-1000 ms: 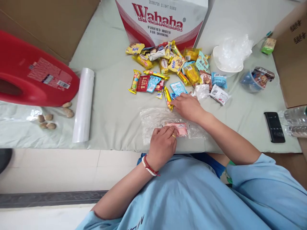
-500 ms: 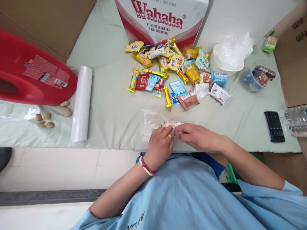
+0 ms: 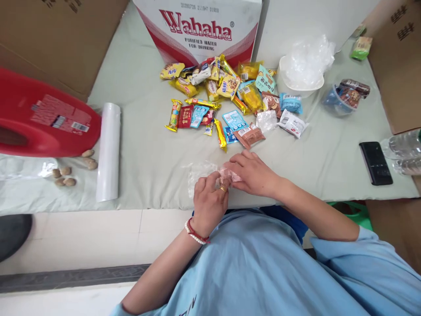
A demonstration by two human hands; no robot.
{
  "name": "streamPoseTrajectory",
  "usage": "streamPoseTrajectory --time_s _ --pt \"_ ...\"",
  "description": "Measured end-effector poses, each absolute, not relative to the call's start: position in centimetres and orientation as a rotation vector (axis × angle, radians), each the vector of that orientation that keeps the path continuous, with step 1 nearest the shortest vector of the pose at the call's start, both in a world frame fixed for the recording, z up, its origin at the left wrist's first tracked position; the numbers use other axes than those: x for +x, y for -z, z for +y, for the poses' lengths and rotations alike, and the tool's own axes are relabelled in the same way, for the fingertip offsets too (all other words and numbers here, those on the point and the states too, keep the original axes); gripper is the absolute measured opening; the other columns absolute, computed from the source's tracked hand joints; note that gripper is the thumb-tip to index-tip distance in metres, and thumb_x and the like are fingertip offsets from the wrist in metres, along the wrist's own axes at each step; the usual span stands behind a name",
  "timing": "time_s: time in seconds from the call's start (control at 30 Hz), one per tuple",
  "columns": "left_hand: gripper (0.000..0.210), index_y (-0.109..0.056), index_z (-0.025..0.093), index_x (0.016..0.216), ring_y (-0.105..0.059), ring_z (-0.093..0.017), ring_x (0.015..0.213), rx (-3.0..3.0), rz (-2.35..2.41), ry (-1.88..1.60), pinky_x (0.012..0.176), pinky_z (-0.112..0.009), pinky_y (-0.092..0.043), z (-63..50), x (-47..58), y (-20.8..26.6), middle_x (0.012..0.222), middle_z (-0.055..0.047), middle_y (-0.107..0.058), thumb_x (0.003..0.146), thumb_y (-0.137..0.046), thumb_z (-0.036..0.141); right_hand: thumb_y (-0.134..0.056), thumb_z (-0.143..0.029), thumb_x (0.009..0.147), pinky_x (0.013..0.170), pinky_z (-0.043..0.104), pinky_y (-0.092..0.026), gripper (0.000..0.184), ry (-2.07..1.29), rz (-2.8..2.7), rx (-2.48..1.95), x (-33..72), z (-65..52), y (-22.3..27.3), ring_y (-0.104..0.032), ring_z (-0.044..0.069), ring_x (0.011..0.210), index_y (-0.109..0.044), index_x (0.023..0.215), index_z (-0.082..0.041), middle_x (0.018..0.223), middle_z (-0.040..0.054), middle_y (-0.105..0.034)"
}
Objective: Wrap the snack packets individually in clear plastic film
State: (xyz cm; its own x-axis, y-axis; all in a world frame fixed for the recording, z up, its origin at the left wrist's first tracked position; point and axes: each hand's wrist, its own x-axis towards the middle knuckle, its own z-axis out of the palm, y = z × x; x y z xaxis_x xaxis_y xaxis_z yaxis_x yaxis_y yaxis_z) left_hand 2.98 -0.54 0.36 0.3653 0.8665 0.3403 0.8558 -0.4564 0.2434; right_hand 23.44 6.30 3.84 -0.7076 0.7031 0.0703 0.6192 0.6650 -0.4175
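Observation:
Near the table's front edge lies a thin clear plastic bag [image 3: 197, 175], crumpled, with something pinkish [image 3: 234, 175] showing under or inside the film; what kind of thing it is I cannot make out. My left hand [image 3: 211, 199], wearing a ring and a bracelet, has its fingers bent down and closed on the bag. From the other side my right hand [image 3: 255, 175] closes its curled fingers over the film at the pinkish part. The fingertips of both hands nearly meet and are partly hidden.
Beyond my hands is a heap of wrapped snacks [image 3: 226, 87] before a Wahaha carton [image 3: 200, 30]. At right are a white tub [image 3: 297, 90] holding clear plastic, a small cup [image 3: 338, 105] and a phone [image 3: 375, 163]. At left are a plastic roll [image 3: 108, 153], nuts [image 3: 66, 171] and a red jug [image 3: 49, 114].
My right hand has shifted forward and its fingers now lie flatter over the pinkish part. My left hand remains on the bag. The whole view has shifted slightly.

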Motion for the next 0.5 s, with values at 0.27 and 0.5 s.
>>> streamPoseTrajectory --time_s 0.27,0.5 --pt "0.023 -0.075 0.023 0.110 -0.051 -0.025 0.079 2.640 1.653 -0.478 0.068 -0.039 -0.031 -0.3 3.1 -0.9 0.076 -0.005 -0.061 0.106 -0.053 0.021 -0.055 -0.027 0.107 0.091 0.042 -0.049 0.020 -0.646 -2.387 -0.810 24.3 6.8 -4.1 -0.057 0.023 0.098 -0.074 0.106 -0.020 0.110 0.0103 -0.071" --pt "0.028 -0.073 0.022 0.080 -0.062 -0.024 0.073 2.458 1.549 -0.559 0.068 -0.039 -0.040 -0.3 2.6 -0.1 0.071 -0.006 -0.067 0.101 -0.054 0.019 -0.048 -0.015 0.104 0.116 0.048 -0.052 0.023 -0.883 -2.606 -0.534 24.7 5.3 -4.1 -0.058 0.024 0.139 -0.071 0.103 -0.020 0.139 0.0135 -0.070"
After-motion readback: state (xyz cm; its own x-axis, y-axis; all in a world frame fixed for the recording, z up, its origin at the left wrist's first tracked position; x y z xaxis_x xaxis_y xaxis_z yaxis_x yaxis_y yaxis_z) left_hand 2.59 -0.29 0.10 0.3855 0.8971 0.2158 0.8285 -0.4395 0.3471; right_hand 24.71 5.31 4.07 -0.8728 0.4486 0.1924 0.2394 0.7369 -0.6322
